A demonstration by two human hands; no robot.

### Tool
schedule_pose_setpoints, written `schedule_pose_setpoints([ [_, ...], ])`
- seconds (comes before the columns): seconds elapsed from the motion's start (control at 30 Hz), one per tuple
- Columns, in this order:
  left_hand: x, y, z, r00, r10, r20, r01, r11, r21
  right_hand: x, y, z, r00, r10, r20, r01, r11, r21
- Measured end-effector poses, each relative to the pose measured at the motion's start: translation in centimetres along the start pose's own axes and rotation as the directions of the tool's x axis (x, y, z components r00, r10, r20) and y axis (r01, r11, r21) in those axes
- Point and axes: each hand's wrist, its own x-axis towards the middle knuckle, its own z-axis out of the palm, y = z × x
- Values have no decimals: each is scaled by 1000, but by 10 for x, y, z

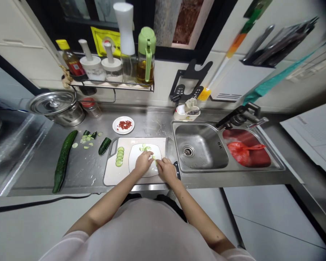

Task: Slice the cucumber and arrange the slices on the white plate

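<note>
A white plate (137, 154) lies on a white cutting board (112, 172) at the counter's front. My left hand (142, 163) rests over the plate with its fingers curled on cucumber slices (145, 147). My right hand (166, 170) is beside it, pinching a pale slice at the plate's right edge. A row of cucumber slices (120, 156) lies on the board left of the plate. A black knife handle (177, 169) shows just right of my right hand.
A whole cucumber (63, 159), a cucumber end (104, 145) and scattered slices (87, 139) lie left of the board. A small dish of red bits (123, 125) sits behind. Pot (55, 107) at left, double sink (201, 150) with a red bag (241, 152) at right.
</note>
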Motion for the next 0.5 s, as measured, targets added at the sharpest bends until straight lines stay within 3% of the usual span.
schedule_pose_setpoints([
  [0.17, -5, 4, -4, 999, -19, 34, 14, 988, 153, -5, -2, 2, 1000, 12, 3, -12, 1000, -16],
  [0.5, -3, 9, -5, 999, -23, 39, 17, 986, 164, -7, -3, 1, 999, 34, -14, -34, 999, -19],
])
